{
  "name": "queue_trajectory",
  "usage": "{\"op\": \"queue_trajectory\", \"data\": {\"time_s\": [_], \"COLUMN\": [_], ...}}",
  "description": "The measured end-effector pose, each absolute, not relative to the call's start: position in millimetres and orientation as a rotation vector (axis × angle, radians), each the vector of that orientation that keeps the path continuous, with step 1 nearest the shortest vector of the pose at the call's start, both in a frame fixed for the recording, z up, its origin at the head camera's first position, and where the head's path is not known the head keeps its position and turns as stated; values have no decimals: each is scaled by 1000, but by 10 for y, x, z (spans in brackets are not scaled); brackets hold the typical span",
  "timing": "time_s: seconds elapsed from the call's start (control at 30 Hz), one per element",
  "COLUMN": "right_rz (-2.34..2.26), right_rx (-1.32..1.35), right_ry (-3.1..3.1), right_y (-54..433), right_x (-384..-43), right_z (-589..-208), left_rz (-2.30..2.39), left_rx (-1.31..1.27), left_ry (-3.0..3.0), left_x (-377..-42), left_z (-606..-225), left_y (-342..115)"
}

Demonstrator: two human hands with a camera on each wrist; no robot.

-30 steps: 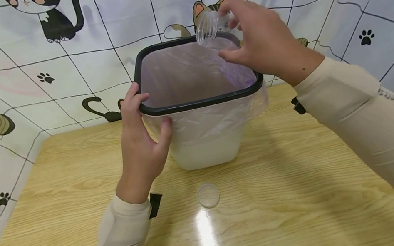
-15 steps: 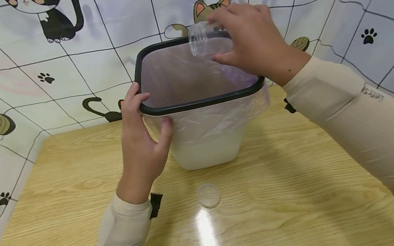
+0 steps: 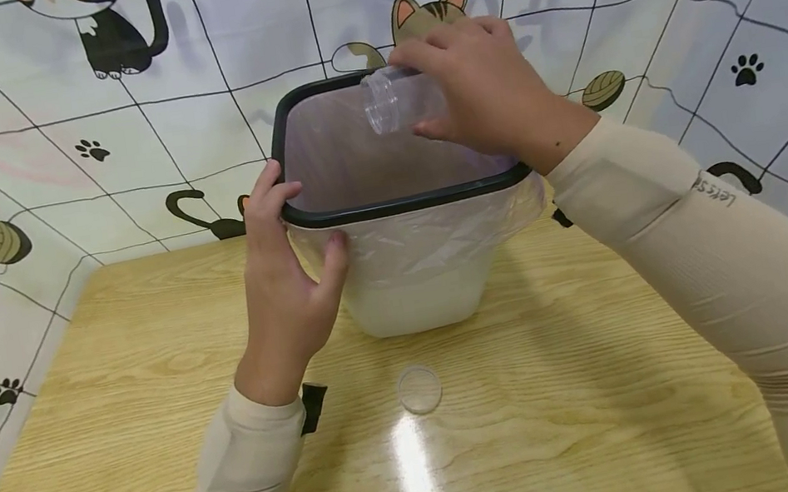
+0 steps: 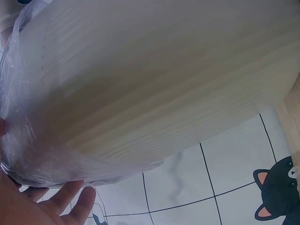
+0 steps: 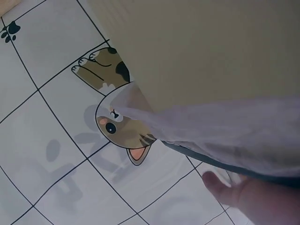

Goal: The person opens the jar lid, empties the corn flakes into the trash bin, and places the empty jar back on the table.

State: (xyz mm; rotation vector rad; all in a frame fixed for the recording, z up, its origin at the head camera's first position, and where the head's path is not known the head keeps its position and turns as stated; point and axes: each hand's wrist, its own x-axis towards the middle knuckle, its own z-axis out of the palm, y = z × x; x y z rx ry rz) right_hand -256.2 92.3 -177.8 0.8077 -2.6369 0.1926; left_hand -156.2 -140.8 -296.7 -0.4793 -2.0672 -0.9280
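A translucent white trash bin with a black rim stands upright, lined with a thin purplish plastic bag folded over its outside. At its left corner my left hand grips the rim, with the thumb on the outer front wall. My right hand holds a clear plastic jar on its side above the bin's opening, its uncapped mouth facing left. The part of the jar inside the palm is hidden. The left wrist view shows left fingers beside the bag-covered bin. Only part of the right hand appears in the right wrist view.
A clear round lid lies flat on the wooden table in front of the bin. Behind and on both sides rises a white grid-patterned backdrop with cartoon cats.
My right hand has moved left and slightly down with the jar, bringing its mouth further over the bin. My left hand keeps its place on the rim.
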Motion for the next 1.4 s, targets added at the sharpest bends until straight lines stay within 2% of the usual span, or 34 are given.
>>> {"op": "queue_trajectory", "data": {"time_s": [0.27, 1.4], "right_rz": [75, -58], "right_rx": [922, 1033], "right_ry": [-2762, -2724], "right_y": [859, 905], "right_x": [-2588, -2563], "right_z": [-1811, -1837], "left_rz": [-921, -924], "left_rx": [-460, -464], "left_ry": [-2069, -2084], "left_x": [-1553, -1554], "left_z": [-2976, -2981], "left_y": [-1429, -1394]}}
